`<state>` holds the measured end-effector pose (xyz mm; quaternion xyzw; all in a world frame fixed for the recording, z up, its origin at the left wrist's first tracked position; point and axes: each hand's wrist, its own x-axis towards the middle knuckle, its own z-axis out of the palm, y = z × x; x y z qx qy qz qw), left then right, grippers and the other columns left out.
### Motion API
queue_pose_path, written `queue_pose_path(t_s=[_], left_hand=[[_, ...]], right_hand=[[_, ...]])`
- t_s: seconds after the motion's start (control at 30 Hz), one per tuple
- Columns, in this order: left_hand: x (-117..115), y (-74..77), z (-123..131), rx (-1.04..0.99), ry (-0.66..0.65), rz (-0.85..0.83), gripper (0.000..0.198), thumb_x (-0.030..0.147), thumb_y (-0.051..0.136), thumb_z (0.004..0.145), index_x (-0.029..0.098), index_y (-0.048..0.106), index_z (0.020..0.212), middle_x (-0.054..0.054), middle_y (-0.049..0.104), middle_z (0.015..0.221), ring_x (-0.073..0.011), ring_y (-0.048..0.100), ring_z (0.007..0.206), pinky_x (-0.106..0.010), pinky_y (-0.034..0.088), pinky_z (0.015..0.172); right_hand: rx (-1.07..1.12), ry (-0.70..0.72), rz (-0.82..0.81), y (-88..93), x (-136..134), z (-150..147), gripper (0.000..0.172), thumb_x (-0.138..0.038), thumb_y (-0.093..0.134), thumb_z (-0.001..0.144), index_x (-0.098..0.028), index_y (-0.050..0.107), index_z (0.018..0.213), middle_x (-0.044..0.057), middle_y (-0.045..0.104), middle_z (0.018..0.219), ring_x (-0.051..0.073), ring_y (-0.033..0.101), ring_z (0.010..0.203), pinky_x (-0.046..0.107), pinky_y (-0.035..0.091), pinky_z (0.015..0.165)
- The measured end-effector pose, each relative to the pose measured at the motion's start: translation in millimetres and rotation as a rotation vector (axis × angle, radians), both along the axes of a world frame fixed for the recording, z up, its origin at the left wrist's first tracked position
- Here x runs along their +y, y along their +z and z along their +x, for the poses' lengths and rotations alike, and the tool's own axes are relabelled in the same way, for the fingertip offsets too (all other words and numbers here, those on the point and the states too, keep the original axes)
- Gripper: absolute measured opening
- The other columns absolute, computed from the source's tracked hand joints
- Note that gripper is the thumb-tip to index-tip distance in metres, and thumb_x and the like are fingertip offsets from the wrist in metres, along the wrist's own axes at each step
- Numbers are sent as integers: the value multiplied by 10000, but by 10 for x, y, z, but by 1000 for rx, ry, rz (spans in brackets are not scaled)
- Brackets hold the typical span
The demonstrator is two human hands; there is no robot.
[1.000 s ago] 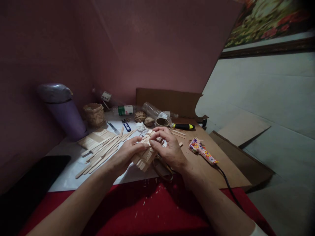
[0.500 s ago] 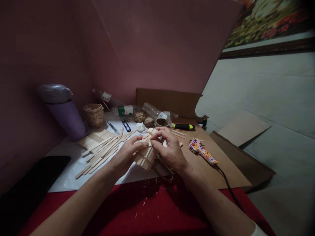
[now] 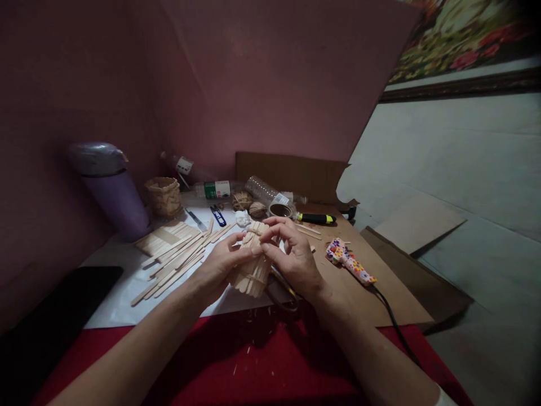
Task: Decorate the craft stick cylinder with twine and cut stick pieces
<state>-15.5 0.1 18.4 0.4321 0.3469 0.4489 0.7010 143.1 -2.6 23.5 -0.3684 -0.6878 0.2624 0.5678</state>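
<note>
Between my two hands is a bundle of wooden craft sticks [image 3: 252,276], set side by side in a rounded form with a band round its upper part and another round its lower part. My left hand [image 3: 222,264] grips its left side, thumb across the front. With closed fingers my right hand [image 3: 295,255] holds the right side, its thumb and fingertips pressed on the sticks near the thumb of the other hand. Below the right hand, the handles of what look like scissors [image 3: 287,304] show in part. Whatever is inside the bundle is hidden.
Loose craft sticks [image 3: 177,265] lie at the left. Behind are a woven-looking cup [image 3: 163,197], blue thread snips [image 3: 218,215], twine balls [image 3: 242,200], plastic bottles [image 3: 262,189] and a tape roll [image 3: 280,210]. A flowered glue gun [image 3: 349,260] with a cord rests on cardboard [image 3: 380,299].
The bundle has turned slightly and stands more upright, showing its front sticks and lower band more fully. Both hands keep their hold, with small shifts of the fingers.
</note>
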Motion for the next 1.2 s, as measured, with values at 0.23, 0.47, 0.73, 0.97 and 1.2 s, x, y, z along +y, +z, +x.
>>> queue_pose_path(t_s=[0.23, 0.47, 0.73, 0.97, 1.2], left_hand=[[11, 15, -15, -26, 1, -2, 474, 248, 760, 725, 144, 583, 1153, -80, 677, 924, -197, 634, 796, -306, 497, 701], [22, 59, -17, -78, 0, -34, 468, 215, 759, 701, 123, 610, 1136, -93, 682, 953, -202, 634, 805, -300, 494, 707], [12, 81, -16, -98, 13, -29, 486, 212, 771, 668, 120, 621, 1121, -81, 684, 926, -197, 634, 792, -283, 490, 680], [8, 52, -5, -103, 42, -1, 420, 198, 749, 692, 126, 614, 1083, -71, 688, 909, -174, 631, 780, -280, 507, 700], [-7, 27, 1, -93, 55, 14, 440, 208, 761, 682, 131, 606, 1086, -91, 694, 992, -179, 636, 790, -285, 509, 706]], right_hand=[[15, -7, 8, 13, 1, 32, 93, -239, 594, 848, -205, 667, 802, 86, 554, 1130, 243, 535, 1134, 420, 378, 1011], [-69, -32, 103, 12, -24, 7, 81, -175, 624, 819, -230, 683, 813, 66, 555, 1106, 245, 532, 1139, 426, 396, 1007], [-73, -39, 109, 6, -35, 15, 84, -170, 616, 823, -227, 678, 814, 67, 546, 1120, 242, 541, 1127, 432, 403, 1001], [-73, -54, 108, 2, -54, -5, 30, -215, 630, 837, -213, 659, 829, 79, 547, 1128, 239, 538, 1121, 414, 396, 992], [-37, -38, 31, -11, -34, -37, 77, -207, 664, 789, -209, 607, 737, 73, 561, 1109, 239, 534, 1127, 398, 383, 996]])
